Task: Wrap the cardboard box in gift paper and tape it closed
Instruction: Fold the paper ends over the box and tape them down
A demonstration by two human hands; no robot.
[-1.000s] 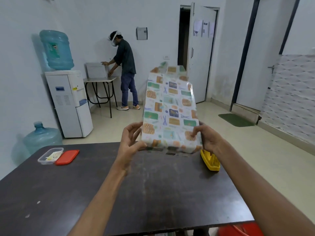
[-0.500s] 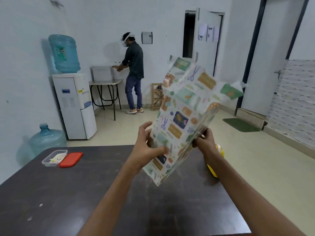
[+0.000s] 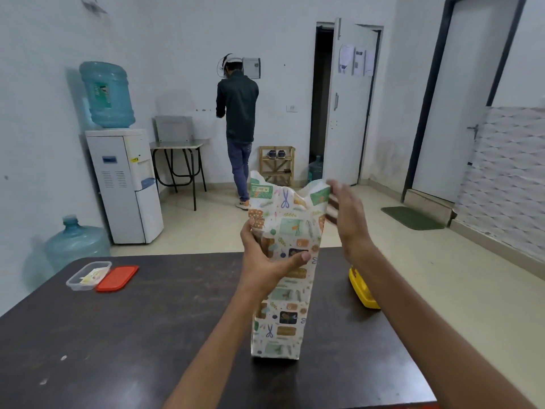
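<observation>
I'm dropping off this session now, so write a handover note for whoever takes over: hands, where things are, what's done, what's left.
Left hand grips the wrapped box mid-height; it stands on end on the dark table. Right hand open, blurred, beside the loose paper flaps at the top.
Done: paper covers the sides.
Left: fold the top flaps down and tape them; tape on other seams cannot be seen. Yellow object, possibly the tape dispenser, lies at the table's right edge.
</observation>
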